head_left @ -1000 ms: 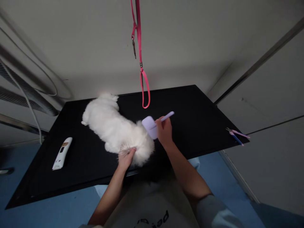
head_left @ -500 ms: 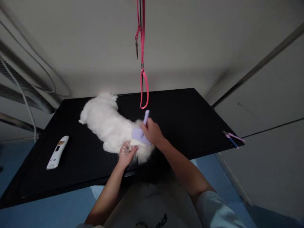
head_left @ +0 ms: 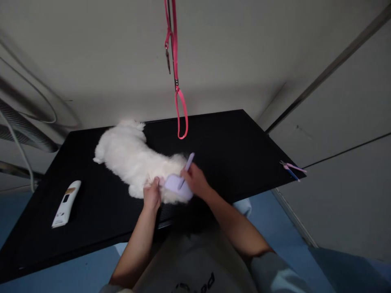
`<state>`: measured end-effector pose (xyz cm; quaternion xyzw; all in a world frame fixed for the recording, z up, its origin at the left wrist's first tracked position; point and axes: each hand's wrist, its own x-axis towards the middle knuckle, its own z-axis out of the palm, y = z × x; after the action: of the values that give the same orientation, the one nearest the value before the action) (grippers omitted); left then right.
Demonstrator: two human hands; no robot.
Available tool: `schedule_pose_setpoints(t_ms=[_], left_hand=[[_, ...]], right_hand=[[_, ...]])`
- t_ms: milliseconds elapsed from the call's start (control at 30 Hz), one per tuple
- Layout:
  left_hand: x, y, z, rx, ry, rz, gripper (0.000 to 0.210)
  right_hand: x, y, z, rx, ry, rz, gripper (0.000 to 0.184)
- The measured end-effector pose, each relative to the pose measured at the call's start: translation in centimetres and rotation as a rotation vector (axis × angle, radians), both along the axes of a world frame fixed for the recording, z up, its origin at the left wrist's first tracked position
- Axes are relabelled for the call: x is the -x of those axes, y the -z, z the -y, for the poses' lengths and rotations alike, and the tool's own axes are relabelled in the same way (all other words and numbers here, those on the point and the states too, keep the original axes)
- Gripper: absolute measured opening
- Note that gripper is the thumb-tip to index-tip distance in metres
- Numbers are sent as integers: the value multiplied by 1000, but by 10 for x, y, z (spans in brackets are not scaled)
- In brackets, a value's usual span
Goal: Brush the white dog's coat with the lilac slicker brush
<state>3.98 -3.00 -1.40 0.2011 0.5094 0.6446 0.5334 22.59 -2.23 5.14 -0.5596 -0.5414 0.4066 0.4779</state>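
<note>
A white fluffy dog (head_left: 124, 152) lies stretched across a black grooming table (head_left: 226, 146), its head end toward me and to the right. My right hand (head_left: 197, 179) is closed round the handle of a lilac pet brush (head_left: 177, 186), whose broad head rests against the fur at the dog's head end. Just left of the brush, my left hand (head_left: 152, 194) grips fur beside a small pinkish patch, thumb pointing up. What lies inside its fingers is mostly hidden. The dog's face cannot be made out.
White pet clippers (head_left: 66, 203) lie at the table's left. Pink-and-blue nail clippers (head_left: 291, 169) lie near the right corner. A pink grooming loop (head_left: 182, 116) hangs over the table's far side. Grey hoses (head_left: 27, 126) run along the left wall.
My left hand has turned from a looser, more spread hold into a closed grip. The brush has moved slightly down and left across the fur. The whole view has shifted a little.
</note>
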Motion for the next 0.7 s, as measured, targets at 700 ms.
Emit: schedule_pose_setpoints(t_ms=[700], left_hand=[[-22,7,-13,-181,269,530,69]], right_hand=[[-106,79,91,277,316,-380,44]])
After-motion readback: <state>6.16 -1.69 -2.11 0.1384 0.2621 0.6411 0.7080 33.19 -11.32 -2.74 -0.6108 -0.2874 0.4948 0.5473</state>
